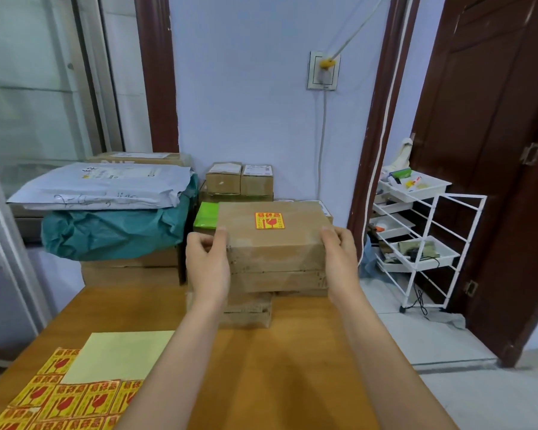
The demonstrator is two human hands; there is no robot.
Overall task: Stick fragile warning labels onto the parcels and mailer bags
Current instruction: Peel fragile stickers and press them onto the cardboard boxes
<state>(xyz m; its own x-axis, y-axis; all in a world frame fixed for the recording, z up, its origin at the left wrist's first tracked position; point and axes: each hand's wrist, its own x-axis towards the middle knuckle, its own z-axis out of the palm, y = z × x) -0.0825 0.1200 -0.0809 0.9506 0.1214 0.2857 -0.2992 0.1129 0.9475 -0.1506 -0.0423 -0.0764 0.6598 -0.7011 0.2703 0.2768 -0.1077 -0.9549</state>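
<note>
Left hand (207,262) and right hand (339,252): each gripped one end of a brown cardboard parcel (274,243), topmost of a stack at the wooden counter (277,367)'s far edge. Parcel already bore a red-and-yellow fragile sticker (269,220), characters too small to read. Grey plastic mailer bags (103,187), scrawled with illegible handwriting, showed no sticker; likely pending. Sheets of unused fragile labels (72,401) lay near-left.
</note>
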